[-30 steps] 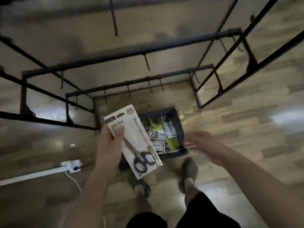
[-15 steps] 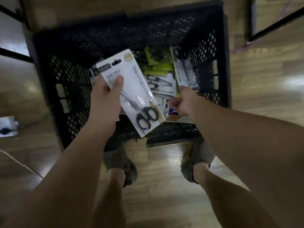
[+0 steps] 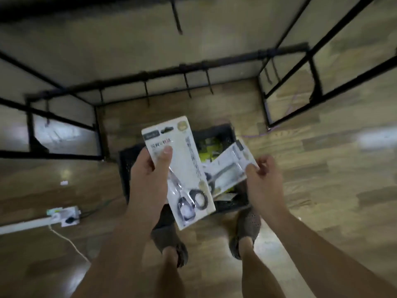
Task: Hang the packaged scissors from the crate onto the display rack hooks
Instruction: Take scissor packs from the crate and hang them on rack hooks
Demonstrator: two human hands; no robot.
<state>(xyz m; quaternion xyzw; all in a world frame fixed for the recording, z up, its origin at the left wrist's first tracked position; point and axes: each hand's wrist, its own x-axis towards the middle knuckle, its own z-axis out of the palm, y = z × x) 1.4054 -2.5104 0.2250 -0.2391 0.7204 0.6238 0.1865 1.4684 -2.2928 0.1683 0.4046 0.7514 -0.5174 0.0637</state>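
Observation:
My left hand (image 3: 150, 175) grips a white scissors pack (image 3: 184, 166) with black-handled scissors, thumb pressed on its front. My right hand (image 3: 261, 175) pinches the edge of a second white scissors pack (image 3: 229, 171), tilted beside the first. Both packs hang above the black crate (image 3: 126, 166) on the floor, which holds several more packs, some yellow-green. The black display rack (image 3: 193, 69) stands beyond the crate. Its bar carries several bare hooks (image 3: 187, 87).
My two feet in grey shoes (image 3: 247, 229) stand on the wooden floor just before the crate. A white power strip (image 3: 66, 216) with a cable lies at the left. Rack frame bars cross the left and right sides.
I have risen from bending over the crate. My right hand, empty before, has lifted a second scissors pack out of the crate. The left hand kept its pack.

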